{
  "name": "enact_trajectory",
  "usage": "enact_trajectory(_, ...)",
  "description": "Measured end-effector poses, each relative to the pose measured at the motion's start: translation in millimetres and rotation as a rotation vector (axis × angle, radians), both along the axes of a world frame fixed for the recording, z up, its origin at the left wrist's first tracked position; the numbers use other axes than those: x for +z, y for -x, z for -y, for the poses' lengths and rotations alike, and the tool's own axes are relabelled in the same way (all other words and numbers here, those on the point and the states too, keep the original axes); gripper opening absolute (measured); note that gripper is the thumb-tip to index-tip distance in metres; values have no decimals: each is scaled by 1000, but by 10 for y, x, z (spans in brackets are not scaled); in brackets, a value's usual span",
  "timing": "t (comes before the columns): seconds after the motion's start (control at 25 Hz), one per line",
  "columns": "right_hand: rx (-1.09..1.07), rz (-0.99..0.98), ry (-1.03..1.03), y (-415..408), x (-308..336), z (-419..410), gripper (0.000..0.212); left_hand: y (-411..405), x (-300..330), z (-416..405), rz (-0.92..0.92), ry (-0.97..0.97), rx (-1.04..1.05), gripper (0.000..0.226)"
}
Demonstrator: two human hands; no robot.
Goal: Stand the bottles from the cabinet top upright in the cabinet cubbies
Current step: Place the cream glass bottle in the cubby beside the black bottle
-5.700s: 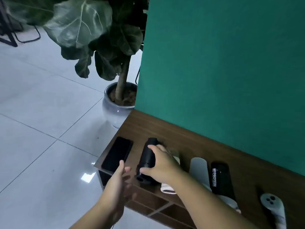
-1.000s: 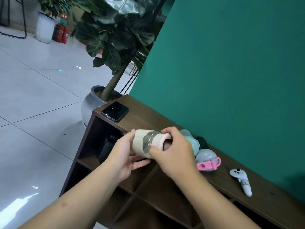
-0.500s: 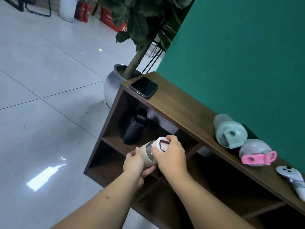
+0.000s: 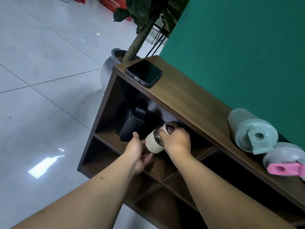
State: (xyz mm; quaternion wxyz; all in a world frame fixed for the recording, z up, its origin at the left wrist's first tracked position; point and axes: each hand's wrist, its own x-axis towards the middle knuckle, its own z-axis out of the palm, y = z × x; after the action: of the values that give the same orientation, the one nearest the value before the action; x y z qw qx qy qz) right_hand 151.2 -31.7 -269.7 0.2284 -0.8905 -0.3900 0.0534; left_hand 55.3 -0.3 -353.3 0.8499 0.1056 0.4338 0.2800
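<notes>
Head view: both hands are at the mouth of the cabinet (image 4: 189, 103) top-left cubby.
Right hand (image 4: 177, 140): grips the lid end of the cream bottle (image 4: 154, 144), which is tilted.
Left hand (image 4: 137, 152): cupped round the bottle's base.
Black bottle (image 4: 133, 123): upright in that cubby.
Cabinet top: green-lidded bottle (image 4: 252, 131) and pink-lidded bottle (image 4: 283, 159) lie on their sides; phone (image 4: 144, 73) near the left end.

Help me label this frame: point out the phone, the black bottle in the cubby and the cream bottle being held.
phone (image 4: 145, 72), head view, middle of its screen.
black bottle (image 4: 130, 127), head view, its body.
cream bottle (image 4: 152, 144), head view, its cream base sleeve.
</notes>
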Motion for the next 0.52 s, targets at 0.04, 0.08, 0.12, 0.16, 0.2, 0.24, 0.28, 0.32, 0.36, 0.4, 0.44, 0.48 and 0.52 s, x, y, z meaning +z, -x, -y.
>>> enact_trajectory(0.04, -10, -13, -1, -23, -25, -26, 47, -23, -23, -20, -5, 0, -21, 82)
enact_trajectory(0.08, -12, -13, 5, -37, -49, -49, 46, -37, -34, -34, -12, 2, -34, 82)
enact_trajectory(0.12, -10, -4, 17, -51, -70, -64, 46, -53, -34, -47, -24, 2, -50, 81)
enact_trajectory(0.16, -5, 6, 28, -56, -88, -74, 46, -62, -35, -60, -38, -3, -68, 80)
enact_trajectory(0.2, -3, 14, 28, -61, -104, -86, 48, -73, -44, -72, -52, -9, -86, 79)
enact_trajectory(0.24, -3, 17, 18, -68, -120, -99, 51, -83, -60, -82, -59, -19, -96, 80)
enact_trajectory(0.28, 0, 19, 5, -73, -136, -108, 54, -88, -81, -89, -69, -33, -101, 82)
enact_trajectory(0.32, 9, 21, -3, -79, -146, -117, 56, -86, -90, -91, -74, -47, -107, 82)
enact_trajectory(0.36, 16, 19, -2, -83, -155, -122, 58, -86, -89, -81, -70, -57, -111, 80)
enact_trajectory(0.4, 26, 15, 5, -85, -159, -124, 59, -84, -80, -58, -68, -61, -109, 77)
enact_trajectory(0.44, 35, 5, 17, -82, -160, -122, 59, -88, -76, -31, -73, -71, -113, 73)
enact_trajectory(0.48, 43, -11, 30, -76, -167, -112, 61, -79, -53, 4, -87, -80, -119, 69)
enact_trajectory(0.52, 53, -28, 47, -59, -169, -93, 63, -70, -26, 41, -98, -87, -120, 65)
